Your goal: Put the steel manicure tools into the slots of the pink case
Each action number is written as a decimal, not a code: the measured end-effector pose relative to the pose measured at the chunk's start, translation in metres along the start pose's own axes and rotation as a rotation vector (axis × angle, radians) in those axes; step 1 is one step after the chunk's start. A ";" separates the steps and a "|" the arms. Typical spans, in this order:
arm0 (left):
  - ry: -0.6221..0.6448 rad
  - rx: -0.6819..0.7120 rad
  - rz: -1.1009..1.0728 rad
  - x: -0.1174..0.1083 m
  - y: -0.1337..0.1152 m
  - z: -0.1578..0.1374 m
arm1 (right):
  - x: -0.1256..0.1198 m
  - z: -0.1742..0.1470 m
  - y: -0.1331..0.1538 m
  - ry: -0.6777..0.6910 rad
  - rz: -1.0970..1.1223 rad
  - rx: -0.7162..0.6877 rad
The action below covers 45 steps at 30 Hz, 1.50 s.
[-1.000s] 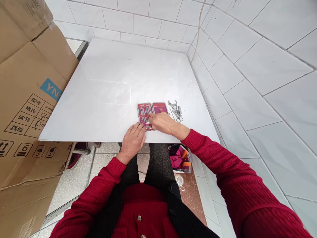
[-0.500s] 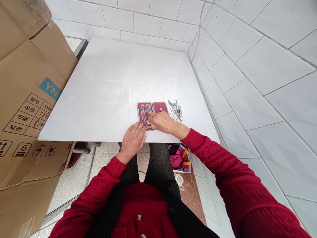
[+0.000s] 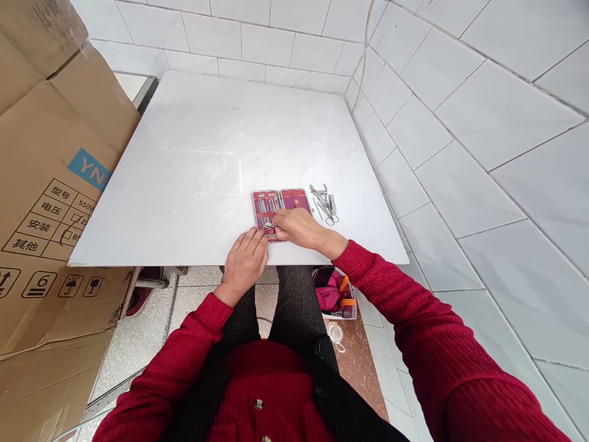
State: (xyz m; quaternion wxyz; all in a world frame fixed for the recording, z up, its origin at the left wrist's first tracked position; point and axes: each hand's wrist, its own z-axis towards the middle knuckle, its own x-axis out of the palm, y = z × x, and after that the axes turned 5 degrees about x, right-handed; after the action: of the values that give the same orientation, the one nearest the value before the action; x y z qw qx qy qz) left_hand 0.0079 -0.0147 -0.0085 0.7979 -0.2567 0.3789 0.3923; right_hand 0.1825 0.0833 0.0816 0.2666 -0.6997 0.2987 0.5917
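Note:
A red manicure case (image 3: 295, 194) lies open near the front edge of the white table, with several slim silver tools (image 3: 267, 202) strapped in its left half. My right hand (image 3: 301, 228) reaches over the middle of the case. Its fingers are pinched together at a small silver piece that looks like a nail clipper (image 3: 269, 226), low in the left half; the fingertips partly cover it. My left hand (image 3: 246, 255) lies with fingers stretched out, their tips touching the case's lower left edge. Right of the case rest loose silver tools (image 3: 326, 202), among them scissors and nippers.
The white table (image 3: 197, 123) meets tiled walls behind and at the right. A large cardboard box (image 3: 55, 141) stands along the left side. Below the table's front edge, a plastic bin (image 3: 340, 294) holds pink and orange things.
The view has shifted slightly. The small silver piece at my right fingertips now shows more plainly and sits at a different tilt. Both hands stay in about the same place on the case.

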 end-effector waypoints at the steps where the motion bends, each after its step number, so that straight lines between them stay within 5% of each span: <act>1: 0.004 0.001 -0.003 0.000 0.000 0.000 | -0.001 0.000 0.000 0.004 -0.007 -0.001; 21: 0.027 -0.028 -0.058 -0.001 0.000 -0.001 | -0.028 -0.008 0.005 0.133 -0.145 -0.025; 45: 0.028 -0.035 -0.068 -0.001 0.000 -0.002 | -0.021 -0.006 0.002 0.135 -0.160 -0.096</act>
State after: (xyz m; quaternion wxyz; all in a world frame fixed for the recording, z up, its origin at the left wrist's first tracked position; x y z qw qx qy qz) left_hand 0.0068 -0.0164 -0.0091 0.8007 -0.2887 0.3742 0.3680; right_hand 0.1826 0.0798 0.1031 0.2585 -0.7715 0.2303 0.5337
